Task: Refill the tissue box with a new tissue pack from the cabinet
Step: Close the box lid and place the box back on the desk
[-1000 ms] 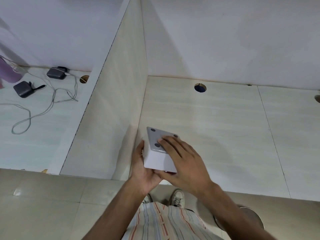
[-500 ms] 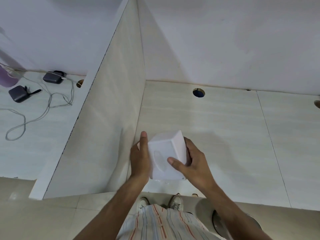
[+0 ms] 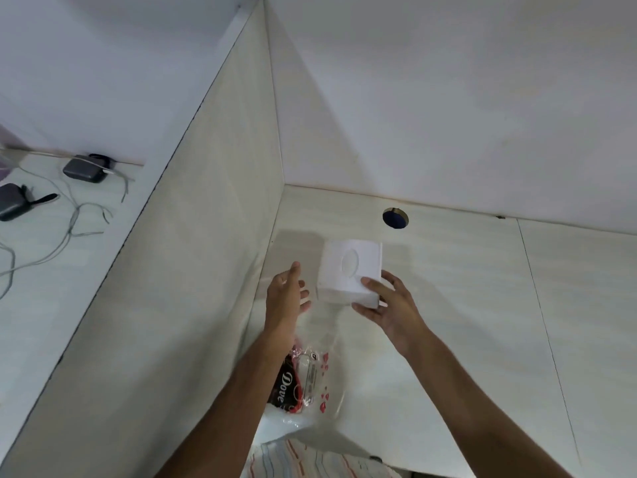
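The white tissue box (image 3: 350, 269) sits upright on the pale desk (image 3: 465, 305), oval slot facing up. My right hand (image 3: 387, 307) grips its near right corner, thumb on top. My left hand (image 3: 287, 291) hovers just left of the box with fingers spread, not touching it. A clear plastic wrapper (image 3: 306, 381) with a dark "Dove" label and red hearts lies on the desk nearer to me, partly under my left forearm.
A tall divider panel (image 3: 193, 257) rises left of the box. A round cable hole (image 3: 395, 218) lies behind the box. Beyond the divider, two dark chargers (image 3: 84, 169) and grey cables (image 3: 65, 222) rest on the neighbouring desk.
The box went from upside down, through a tilt in both hands, to upright and further back on the desk. My left hand has let go. The wrapper has come into view.
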